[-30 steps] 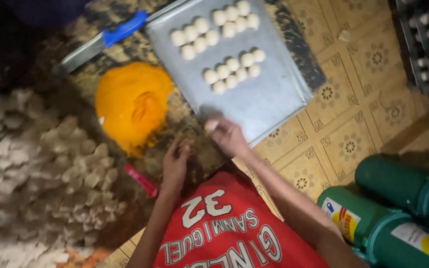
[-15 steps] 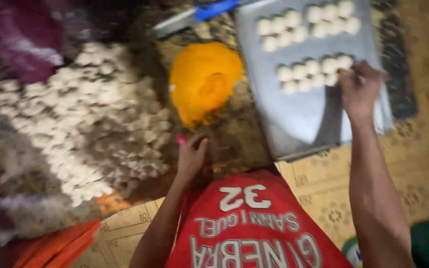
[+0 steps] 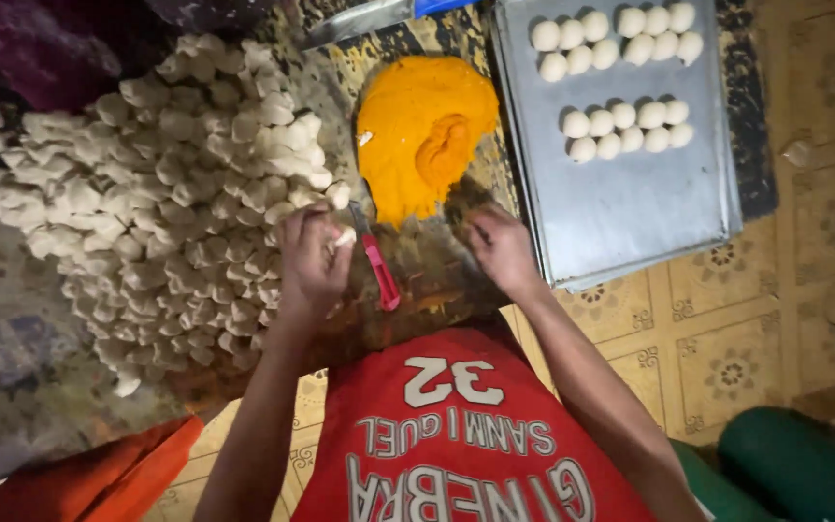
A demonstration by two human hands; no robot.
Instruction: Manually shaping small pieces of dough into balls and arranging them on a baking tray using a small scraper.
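Dough pieces (image 3: 147,184) heaped on mat | left hand (image 3: 311,261) grip seemingly pinching one | right hand (image 3: 500,251) empty

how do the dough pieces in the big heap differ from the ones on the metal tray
The heap pieces are rough, irregular lumps dumped in a loose mound; the tray balls are smooth, round and set in neat rows on the metal tray. The heap holds far more pieces. The left hand is at the heap's edge; no hand touches the tray balls. Both are pale, off-white dough.
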